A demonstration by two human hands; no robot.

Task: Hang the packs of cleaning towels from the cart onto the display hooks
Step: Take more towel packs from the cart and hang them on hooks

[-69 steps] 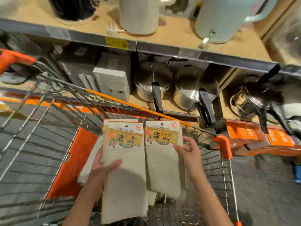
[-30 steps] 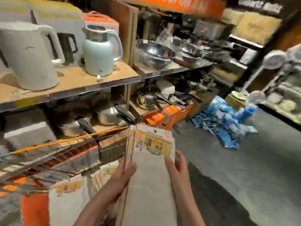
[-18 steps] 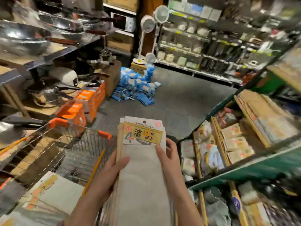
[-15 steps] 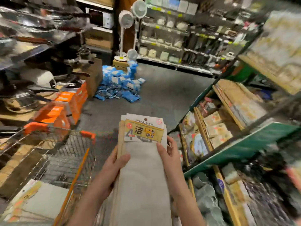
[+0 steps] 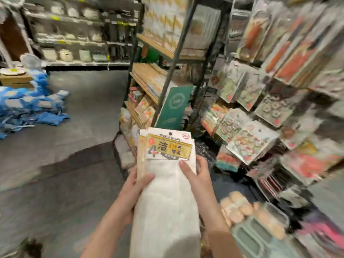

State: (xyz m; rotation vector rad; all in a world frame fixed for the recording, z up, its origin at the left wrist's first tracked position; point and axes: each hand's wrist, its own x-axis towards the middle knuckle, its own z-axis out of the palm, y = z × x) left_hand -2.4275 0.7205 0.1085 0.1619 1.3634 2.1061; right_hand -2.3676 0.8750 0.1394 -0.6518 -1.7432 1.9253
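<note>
Both hands, left hand and right hand, grip the stacked towel packs upright.

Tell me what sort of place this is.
Most likely a household-goods shop aisle. Carded packaged goods hang in rows on a display rack at right, stocked shelves line the far wall, and both hands, left hand and right hand, hold labelled packs of cleaning towels.

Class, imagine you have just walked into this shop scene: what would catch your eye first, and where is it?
First, the stack of cleaning towel packs held upright at centre, the left hand and right hand gripping its sides. Next, the display rack crowded with hanging packets on the right, then the blue bundles heaped on the floor at far left.
</note>
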